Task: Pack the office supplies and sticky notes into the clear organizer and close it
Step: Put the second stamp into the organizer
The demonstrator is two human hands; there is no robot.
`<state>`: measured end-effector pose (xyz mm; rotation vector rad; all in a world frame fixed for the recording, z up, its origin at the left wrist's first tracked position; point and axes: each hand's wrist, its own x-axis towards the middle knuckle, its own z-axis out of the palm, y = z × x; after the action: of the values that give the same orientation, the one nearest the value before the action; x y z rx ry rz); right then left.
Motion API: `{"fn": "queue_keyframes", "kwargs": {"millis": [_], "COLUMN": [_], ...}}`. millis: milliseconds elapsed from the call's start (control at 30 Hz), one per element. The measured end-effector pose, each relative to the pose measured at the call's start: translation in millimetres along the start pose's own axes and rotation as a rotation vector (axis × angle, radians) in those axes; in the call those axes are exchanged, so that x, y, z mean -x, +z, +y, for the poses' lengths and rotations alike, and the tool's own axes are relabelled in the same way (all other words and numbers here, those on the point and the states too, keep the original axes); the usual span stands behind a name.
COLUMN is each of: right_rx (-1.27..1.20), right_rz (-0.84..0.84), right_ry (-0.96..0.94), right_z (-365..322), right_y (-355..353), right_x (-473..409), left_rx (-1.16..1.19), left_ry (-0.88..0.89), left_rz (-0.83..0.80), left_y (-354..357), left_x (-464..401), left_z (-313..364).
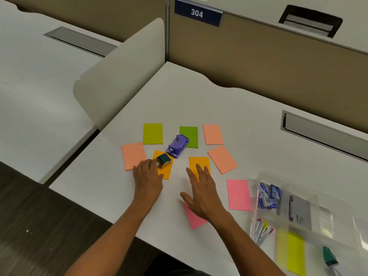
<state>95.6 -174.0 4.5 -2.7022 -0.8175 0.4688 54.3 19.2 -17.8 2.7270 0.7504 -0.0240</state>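
Head camera looked down at a white desk (199, 100) with sticky notes spread out on it. The left hand (147, 176) reached forward, and its fingers pinched a small teal thing (163, 159) that looked like a stamp, sitting on an orange note (166, 171). The right hand (201, 192) was flat and open with its fingers spread. It held nothing. Its fingertips lay over a second orange note (199, 162), and its palm covered part of a pink note (194, 218).

A purple hole punch (177, 145) sat between the hands and a bit farther away, partly on a dark green note (191, 134). A lime note (152, 133) lay to the left of it. Peach notes lay around the group: one at the far left (132, 155), touching the left hand's fingers, and two on the right (212, 134) (222, 159). Another pink note (238, 194) lay flat near the right side.

The clear organizer (338, 212) sat at the right edge of the desk, just beside that pink note, with its top open. Inside it were small blue boxes (268, 196), a grey pack (300, 212), some little staplers with pink and yellow parts (262, 230), and a yellow-green pad (294, 253). A teal thing (329, 255) lay by its near corner, but it was too blurry to tell what it was.

A blue sign with 304 (197, 13) hung on the wall behind the desk.
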Motion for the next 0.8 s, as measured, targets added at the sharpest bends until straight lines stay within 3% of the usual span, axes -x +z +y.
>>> {"fn": "queue_keyframes", "kwargs": {"millis": [233, 500, 800], "right_rx": [-0.002, -0.077, -0.530], "right_rz": [-0.007, 0.048, 0.126], "right_ry": [0.018, 0.004, 0.171], "right_z": [0.1, -0.2, 6.0], "right_y": [-1.5, -0.7, -12.2], "right_x": [-0.1, -0.1, 2.4], "left_rx": [0.064, 0.440, 0.595], "left_ry": [-0.004, -0.001, 0.150], "left_rz": [0.087, 0.081, 0.043], "left_y": [-5.0, -10.6, -18.3], "left_x": [-7.2, -1.4, 15.7], "left_z": [-6.6, 9.4, 43.6]}}
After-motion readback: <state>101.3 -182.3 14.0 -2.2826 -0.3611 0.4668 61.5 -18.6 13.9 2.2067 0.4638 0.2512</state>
